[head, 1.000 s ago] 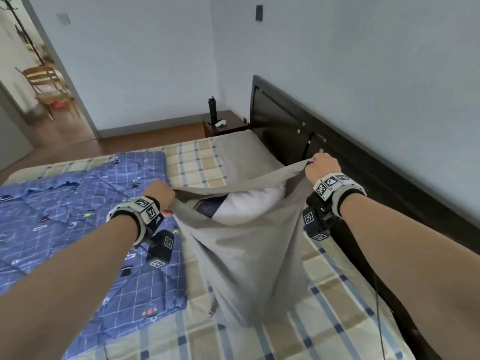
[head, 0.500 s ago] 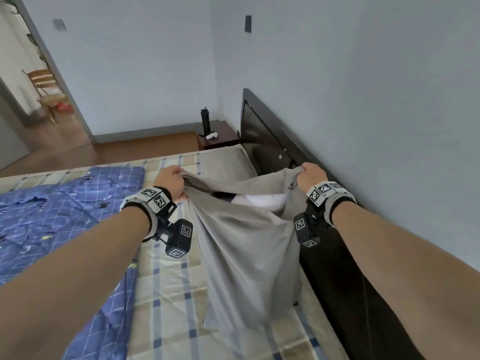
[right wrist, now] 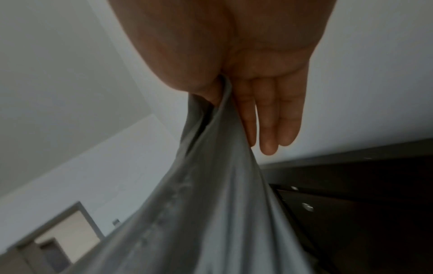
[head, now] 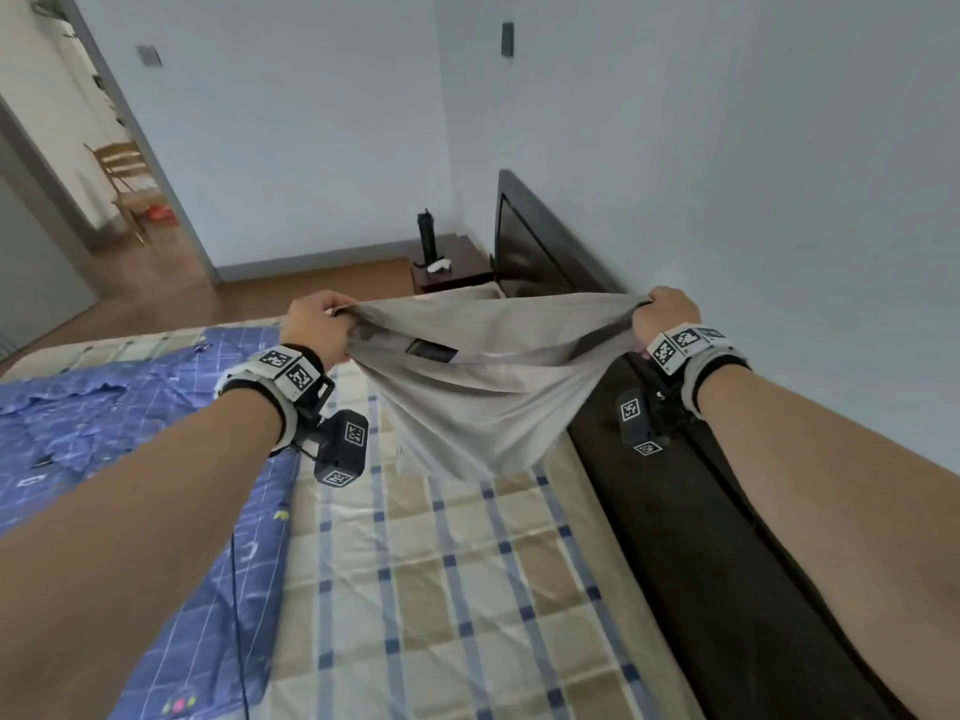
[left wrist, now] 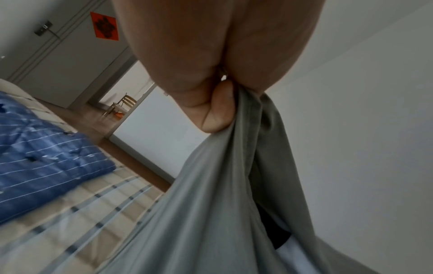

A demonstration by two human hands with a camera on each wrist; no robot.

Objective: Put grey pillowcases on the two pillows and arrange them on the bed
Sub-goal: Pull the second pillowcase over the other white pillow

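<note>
Both hands have risen and spread wider since a second ago, hauling the grey pillowcase clear of the bed so that it now hangs in the air between them, where before its lower end rested on the mattress. The left hand is clenched on one corner of the open mouth; the left wrist view shows the thumb pressed against bunched cloth. The right hand grips the opposite corner, and the right wrist view shows the hem caught between thumb and palm while three fingers lie straight beside the cloth.

Stretched taut along its top edge from fist to fist, the pillowcase sags below into a pointed, pouch-like shape with deep diagonal folds. Its mouth gapes slightly, and a dark label and a strip of white pillow show inside.

Below the hanging cloth lies the checked sheet of the bed, beige and white with blue lines. A blue quilt covers the side under the left arm. The dark headboard runs along the wall beneath the right arm, and a small nightstand with a black bottle stands beyond it.
</note>
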